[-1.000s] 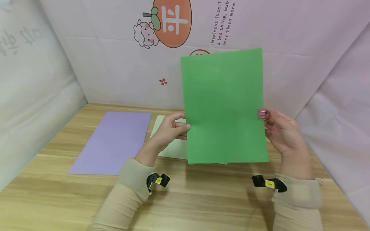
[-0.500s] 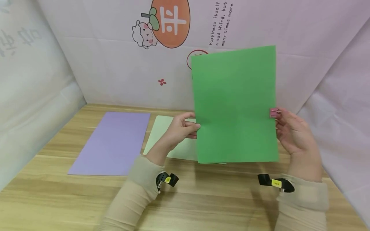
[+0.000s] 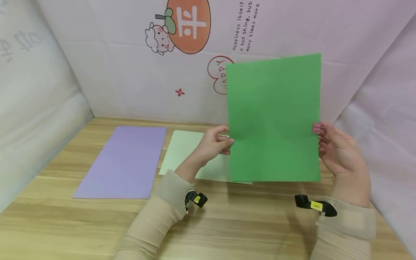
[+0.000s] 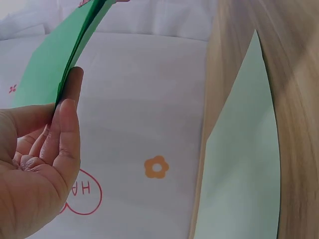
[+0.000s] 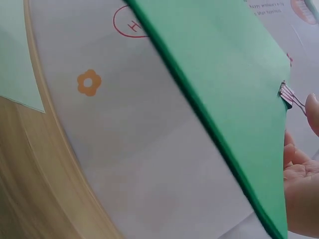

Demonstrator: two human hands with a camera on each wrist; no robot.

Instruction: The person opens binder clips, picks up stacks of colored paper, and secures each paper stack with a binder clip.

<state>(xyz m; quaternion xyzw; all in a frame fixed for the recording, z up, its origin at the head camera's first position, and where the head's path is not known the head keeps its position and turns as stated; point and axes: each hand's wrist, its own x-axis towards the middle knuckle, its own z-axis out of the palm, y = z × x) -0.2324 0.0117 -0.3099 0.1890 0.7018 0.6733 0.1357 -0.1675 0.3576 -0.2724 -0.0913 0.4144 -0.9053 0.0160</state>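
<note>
Backdrop (image 3: 136,90): White printed cloth across the back, an orange fruit print (image 3: 203,38) just shy of twelve o'clock.
Desk (image 3: 260,224): Wood grain, and look, a purple sheet (image 3: 121,166) lies flat between eight and nine o'clock; a pale green sheet (image 3: 185,148) sits near the middle, partly covered.
Green stack (image 3: 274,115): Up off the desk, nearly upright, just short of three o'clock!
Left hand (image 3: 212,144): Pinching the stack's near-nine-o'clock edge, thumb in front, fingers behind.
Pink clip (image 3: 316,128): Biting the opposite edge, at the stack's own three o'clock.
Right hand (image 3: 341,151): Thumb and finger nip the clip's wire handle; whether the lower fingers touch paper, I can't tell.
Clipping: Looks like the clip is on and the stack is being held up; next, I'd judge, calls for level support while lowering, then easing off the handle without squeezing.
Left-wrist view: Edge-on now, and layers show, where the head view gives one flat face; an orange flower (image 4: 156,167) appears too.
Right-wrist view: Clip mouth in profile; neither wrist catches the purple sheet.
</note>
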